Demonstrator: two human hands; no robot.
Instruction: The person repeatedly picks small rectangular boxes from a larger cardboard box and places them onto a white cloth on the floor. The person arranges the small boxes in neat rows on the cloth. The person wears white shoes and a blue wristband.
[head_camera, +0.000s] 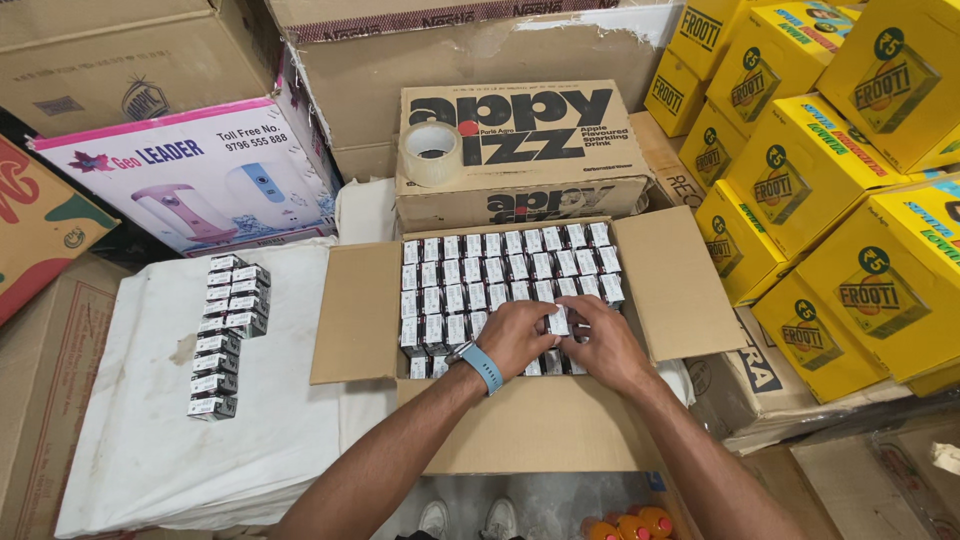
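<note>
An open brown carton (360, 310) sits in the middle, packed with several rows of small white-and-black boxes (500, 268) standing on end. My left hand (515, 335), with a blue watch on the wrist, and my right hand (605, 345) rest together on the near rows. Between the fingertips of both hands is one small box (558, 320), pressed down among the others. The near rows are partly hidden under my hands.
A loose stack of the same small boxes (225, 330) lies on a white sheet (150, 420) at left. A tape roll (431, 152) sits on a brown carton (520, 150) behind. Yellow cartons (830, 200) pile up at right. My shoes (465, 520) show below.
</note>
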